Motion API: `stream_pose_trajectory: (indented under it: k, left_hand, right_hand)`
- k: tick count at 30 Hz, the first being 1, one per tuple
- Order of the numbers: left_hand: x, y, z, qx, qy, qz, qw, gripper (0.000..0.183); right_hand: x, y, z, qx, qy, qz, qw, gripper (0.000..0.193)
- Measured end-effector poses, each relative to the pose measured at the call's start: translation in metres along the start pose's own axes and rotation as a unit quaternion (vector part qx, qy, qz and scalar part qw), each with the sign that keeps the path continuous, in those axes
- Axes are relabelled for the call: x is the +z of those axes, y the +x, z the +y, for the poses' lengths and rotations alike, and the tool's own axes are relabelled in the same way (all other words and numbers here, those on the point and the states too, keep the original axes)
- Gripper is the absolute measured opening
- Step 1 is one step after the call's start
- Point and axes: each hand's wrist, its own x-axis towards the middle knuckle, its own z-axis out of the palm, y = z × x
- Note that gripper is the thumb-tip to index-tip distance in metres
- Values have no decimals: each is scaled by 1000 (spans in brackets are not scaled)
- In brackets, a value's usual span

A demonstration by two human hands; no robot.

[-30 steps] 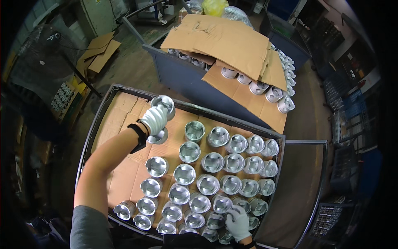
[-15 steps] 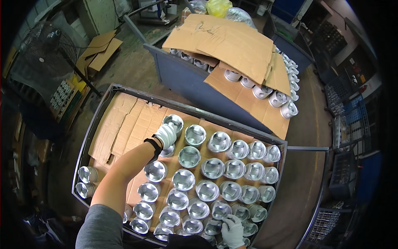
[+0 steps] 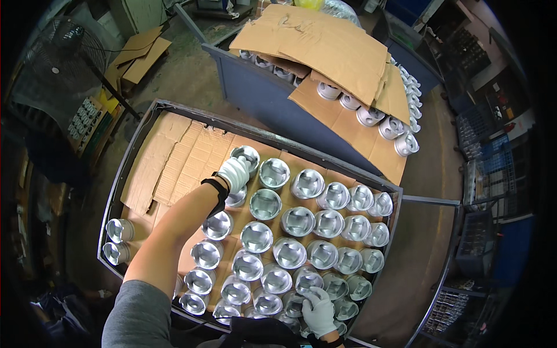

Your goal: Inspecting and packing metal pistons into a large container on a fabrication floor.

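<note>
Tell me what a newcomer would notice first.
Probably the rows of shiny metal pistons in the cardboard-lined container at centre, where the gloved left hand holds one near the far edge. Behind it, brown cardboard sheets lie over a blue bin. A fan stands at upper left.

Cyls (image 3: 256, 236) shiny mtl; cardbd (image 3: 183, 165) matt

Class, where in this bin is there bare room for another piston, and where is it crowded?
The main free patch is the cardboard liner at left, bordered by the far and left bin walls, the left forearm and two pistons in the near-left corner. It is crowded at right and near, where piston rows stand close together around the right hand.
</note>
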Motion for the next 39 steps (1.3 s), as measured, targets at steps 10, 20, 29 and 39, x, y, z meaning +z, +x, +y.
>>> stream_pose_trajectory:
  k: [10, 20, 29, 39]
  left_hand:
    - [1, 3, 12, -135, -152, -13, 979, 41]
    - [-78, -112, 12, -83, -315, 218, 920, 53]
    - [-66, -335, 105, -257, -395, 176, 865, 46]
    - [-89, -505, 211, -445, -513, 62, 731, 41]
  right_hand:
    - [4, 17, 0, -85, -8, 11, 996, 20]
    - [-28, 186, -64, -271, 5, 59, 961, 21]
    - [65, 349, -104, -128, -182, -72, 972, 24]
    - [53, 348, -96, -174, -232, -91, 953, 24]
